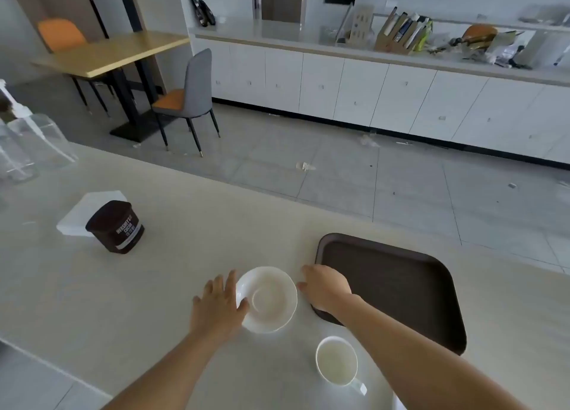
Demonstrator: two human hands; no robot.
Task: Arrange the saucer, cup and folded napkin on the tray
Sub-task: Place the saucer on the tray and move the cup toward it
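Counter [154, 286]: hands seemingly flanking saucer [266, 298].

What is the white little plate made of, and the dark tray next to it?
The saucer looks like glazed ceramic: smooth, bright white, with a soft shine and a pressed ring in the middle. The tray is probably plastic: dark brown, matte, with rounded moulded corners and a raised rim. Neither is certain from a picture alone.

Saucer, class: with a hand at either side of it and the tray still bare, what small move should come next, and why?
Probably close both hands on the saucer and lift it. The left hand touches its left rim, the right hand sits by its right rim, and the empty tray lies just right of it, while the cup waits on the counter.
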